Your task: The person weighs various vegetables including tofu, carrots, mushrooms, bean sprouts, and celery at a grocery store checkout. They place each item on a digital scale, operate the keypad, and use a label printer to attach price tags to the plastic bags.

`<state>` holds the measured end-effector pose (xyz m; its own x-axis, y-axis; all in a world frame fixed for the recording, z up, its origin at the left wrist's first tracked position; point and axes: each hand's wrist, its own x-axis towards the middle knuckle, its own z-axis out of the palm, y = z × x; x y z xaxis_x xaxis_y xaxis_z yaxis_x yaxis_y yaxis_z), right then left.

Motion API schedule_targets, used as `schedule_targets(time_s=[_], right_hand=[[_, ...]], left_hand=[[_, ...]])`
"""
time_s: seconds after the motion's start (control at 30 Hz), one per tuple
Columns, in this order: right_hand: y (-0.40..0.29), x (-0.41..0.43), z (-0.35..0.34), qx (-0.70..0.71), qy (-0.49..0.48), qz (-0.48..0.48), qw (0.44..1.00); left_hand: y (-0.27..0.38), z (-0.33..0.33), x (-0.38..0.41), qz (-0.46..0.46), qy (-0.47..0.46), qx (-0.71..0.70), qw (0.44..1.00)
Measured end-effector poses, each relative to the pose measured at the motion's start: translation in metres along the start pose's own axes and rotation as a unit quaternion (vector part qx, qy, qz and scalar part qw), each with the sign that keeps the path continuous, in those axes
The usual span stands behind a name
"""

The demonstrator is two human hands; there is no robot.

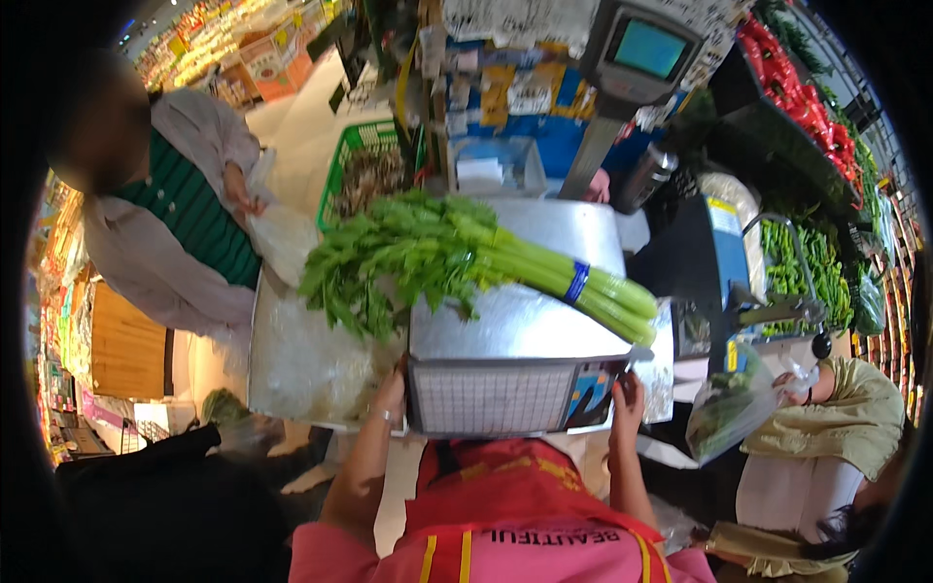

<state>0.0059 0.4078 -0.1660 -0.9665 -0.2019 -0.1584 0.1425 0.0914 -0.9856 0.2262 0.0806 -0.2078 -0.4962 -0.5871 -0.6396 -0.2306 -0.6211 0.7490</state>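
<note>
A bunch of celery (528, 266) lies across the steel weighing platform (481, 331) of a label scale, its leaves overhanging the left edge. Dark blue tape (577, 283) binds its stalks near the right end. My left hand (391, 393) is against the left side of the scale, its fingers mostly hidden. At the front right corner, my right hand (628, 397) touches the scale's side with fingers apart. Between my hands is the scale's front key panel (492, 399), a grid of pale keys. The scale's display (649, 47) stands on a post at the back.
At left, a person in a green striped top (197, 211) holds a plastic bag (280, 240). Another person's hand (798, 386) at right holds a bag of greens (732, 408). A blue bag-sealing machine (692, 248) stands right of the scale. Behind are a green basket (350, 142) and a metal flask (646, 175).
</note>
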Motion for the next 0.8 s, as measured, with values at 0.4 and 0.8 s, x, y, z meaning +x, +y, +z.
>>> schedule_targets(time_s=[0.4,0.8], right_hand=[[0.014,-0.006,0.013,-0.032,0.044,0.018,0.998],[0.010,0.000,0.008,-0.034,0.006,0.038,0.999]], left_hand=[[-0.021,-0.048,0.063,-0.148,-0.050,0.202,0.967],[-0.010,-0.033,0.049,-0.185,0.006,0.168,0.968]])
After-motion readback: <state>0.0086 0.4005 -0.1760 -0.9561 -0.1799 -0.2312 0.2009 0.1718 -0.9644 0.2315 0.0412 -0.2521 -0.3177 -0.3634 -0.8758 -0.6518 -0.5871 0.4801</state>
